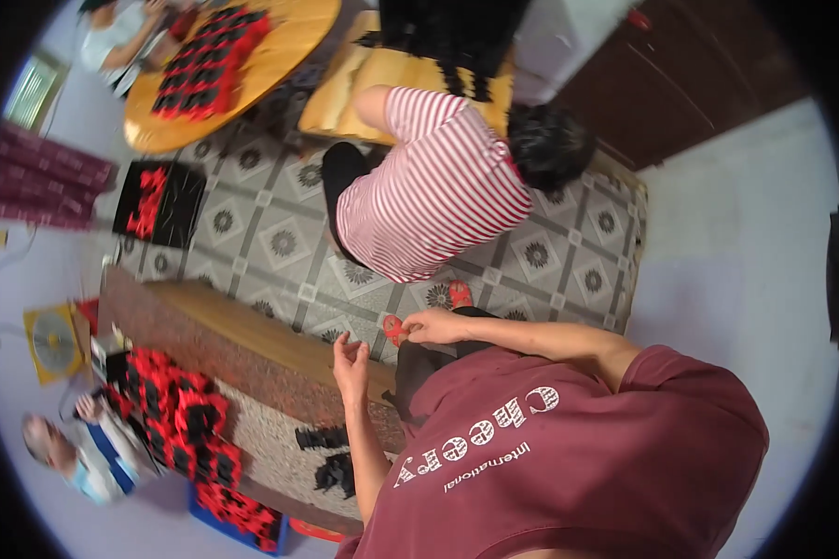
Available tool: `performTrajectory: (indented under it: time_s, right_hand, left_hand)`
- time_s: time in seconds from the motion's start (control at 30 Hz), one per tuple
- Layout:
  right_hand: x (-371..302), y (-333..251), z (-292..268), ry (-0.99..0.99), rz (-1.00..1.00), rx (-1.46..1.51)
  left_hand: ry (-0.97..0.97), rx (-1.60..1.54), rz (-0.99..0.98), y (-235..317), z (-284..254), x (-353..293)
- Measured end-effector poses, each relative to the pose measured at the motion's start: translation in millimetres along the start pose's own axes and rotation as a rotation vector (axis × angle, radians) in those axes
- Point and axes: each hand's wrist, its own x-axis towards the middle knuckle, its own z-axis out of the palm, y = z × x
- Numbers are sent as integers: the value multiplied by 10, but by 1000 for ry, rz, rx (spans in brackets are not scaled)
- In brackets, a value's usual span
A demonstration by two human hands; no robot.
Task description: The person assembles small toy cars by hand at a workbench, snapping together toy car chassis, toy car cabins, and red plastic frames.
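My left hand [350, 365] is held in the air by the edge of the speckled table [280, 410], its fingers apart and nothing visible in them. My right hand [435, 326] hangs in front of my body, fingers loosely bent and slightly apart, with no object showing in it. Below it, on the floor, are red shoes [460, 293]. Nearest to my left forearm, on the table, lie a black ridged strip [322, 437] and a crumpled black bundle [336, 475], whose kind I cannot make out.
Red-and-black pieces [182, 410] pile along the table, with more in a blue crate [238, 517]. A person in a striped shirt [438, 182] bends before me at a wooden table [391, 70]. Others sit at left. A black bin [160, 203] stands on the tiled floor [284, 244].
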Motion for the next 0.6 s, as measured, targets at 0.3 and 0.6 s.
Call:
performTrajectory:
  time_s: [0.3,0.6]
  right_hand:
    - [-1532,1307,-957,518,54,135]
    - [-3150,3027,-2644,920,253,220]
  left_hand:
    - [-551,531,87,352,1687,-49]
    - [-896,791,163,579,4427,-393]
